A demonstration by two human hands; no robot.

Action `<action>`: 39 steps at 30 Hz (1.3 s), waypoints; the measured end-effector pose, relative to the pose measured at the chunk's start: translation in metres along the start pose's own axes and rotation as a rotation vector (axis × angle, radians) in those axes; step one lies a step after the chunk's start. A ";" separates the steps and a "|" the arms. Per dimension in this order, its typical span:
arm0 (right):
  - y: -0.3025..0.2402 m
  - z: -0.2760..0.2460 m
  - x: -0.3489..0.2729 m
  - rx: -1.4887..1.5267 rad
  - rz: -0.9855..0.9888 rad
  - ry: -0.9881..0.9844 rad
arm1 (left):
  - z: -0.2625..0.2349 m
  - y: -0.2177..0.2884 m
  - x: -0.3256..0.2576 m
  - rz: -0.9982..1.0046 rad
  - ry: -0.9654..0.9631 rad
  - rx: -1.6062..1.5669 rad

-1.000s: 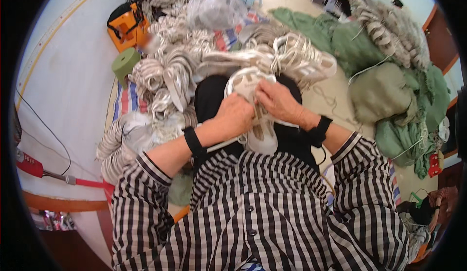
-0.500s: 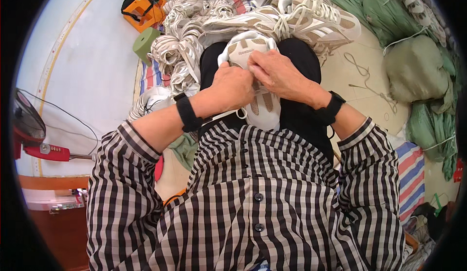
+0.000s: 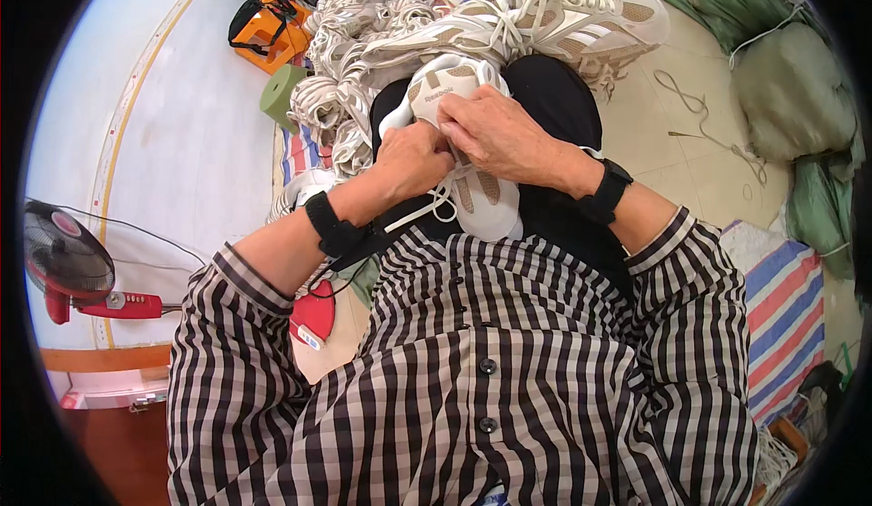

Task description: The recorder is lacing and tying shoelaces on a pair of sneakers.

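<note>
A white and beige sneaker (image 3: 491, 208) lies on my lap, its toe toward me and its tongue (image 3: 442, 94) pointing away. Over the lacing, my left hand (image 3: 413, 156) is closed in a pinch on the shoelace. A loose white loop of that lace (image 3: 441, 203) hangs below it beside the toe. My right hand (image 3: 502, 138) touches the left and is also closed on the lace, just under the tongue; its fingertips are mostly hidden. Beyond my knees sit more laced sneakers (image 3: 581, 17) of the same kind.
Bundled sneakers (image 3: 338, 97) are heaped at the far left, beside a green roll (image 3: 283, 94) and an orange plastic object (image 3: 272, 34). A red fan (image 3: 77, 265) stands left. Green sacks (image 3: 790, 93) line the right; loose cord (image 3: 704, 120) lies on the floor near them.
My hands have shifted slightly left along the lacing and stay closed. More of the lace loop shows below them. The view has turned a little, so the surroundings sit differently.
</note>
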State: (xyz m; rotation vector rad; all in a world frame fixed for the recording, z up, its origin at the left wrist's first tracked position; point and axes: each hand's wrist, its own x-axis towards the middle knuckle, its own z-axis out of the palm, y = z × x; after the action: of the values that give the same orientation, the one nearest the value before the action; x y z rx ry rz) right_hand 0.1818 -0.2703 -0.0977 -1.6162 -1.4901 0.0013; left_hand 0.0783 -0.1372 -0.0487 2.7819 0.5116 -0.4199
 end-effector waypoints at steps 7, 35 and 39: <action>-0.003 0.002 0.000 -0.052 0.018 -0.049 | 0.001 -0.005 0.004 0.164 -0.066 0.211; -0.009 -0.006 0.001 0.071 0.040 0.085 | -0.005 -0.006 -0.001 0.200 0.272 -1.047; -0.012 -0.009 0.000 -0.044 0.002 0.108 | 0.001 0.000 -0.004 0.253 0.313 -0.995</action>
State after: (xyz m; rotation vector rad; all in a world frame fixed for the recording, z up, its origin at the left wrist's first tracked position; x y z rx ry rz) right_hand 0.1772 -0.2778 -0.0854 -1.6272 -1.4148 -0.1170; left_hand 0.0743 -0.1383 -0.0483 1.8889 0.2961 0.2810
